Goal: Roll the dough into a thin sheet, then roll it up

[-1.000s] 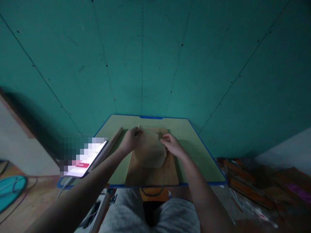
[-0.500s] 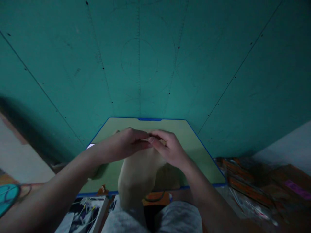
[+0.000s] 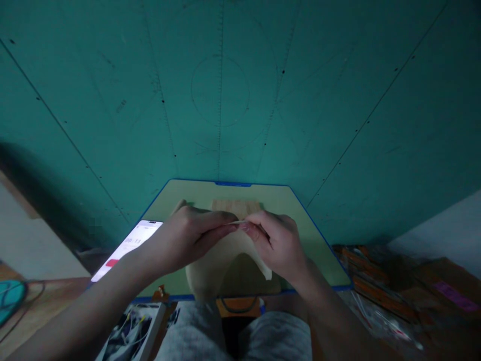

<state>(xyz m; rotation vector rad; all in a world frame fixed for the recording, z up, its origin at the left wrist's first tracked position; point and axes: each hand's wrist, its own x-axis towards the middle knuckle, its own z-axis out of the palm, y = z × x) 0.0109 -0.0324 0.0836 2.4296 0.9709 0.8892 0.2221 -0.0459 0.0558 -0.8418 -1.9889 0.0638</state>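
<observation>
A soft, pale beige sheet, which looks like rolled-out dough (image 3: 210, 265), hangs from my fingers in front of me. My left hand (image 3: 201, 230) pinches its upper edge between thumb and fingers. My right hand (image 3: 278, 240) grips the same edge close beside it, the fingertips of both nearly meeting. The sheet droops toward my lap, with a narrow flap under the right hand. Behind it a wooden board (image 3: 236, 205) lies on the blue-edged, pale green tabletop (image 3: 315, 250). A rounded wooden end (image 3: 181, 204) shows past my left wrist; its other part is hidden.
A lit phone (image 3: 130, 245) lies at the table's left side, partly under my left forearm. Beyond the table stands a green wall (image 3: 240, 125). A box of cables (image 3: 131, 331) is below left, and cartons with plastic wrap (image 3: 391, 301) are at the right.
Both hands have shifted slightly right and down along the sheet's edge. The sheet's right side has swung out into a flap, and more of the board and phone shows.
</observation>
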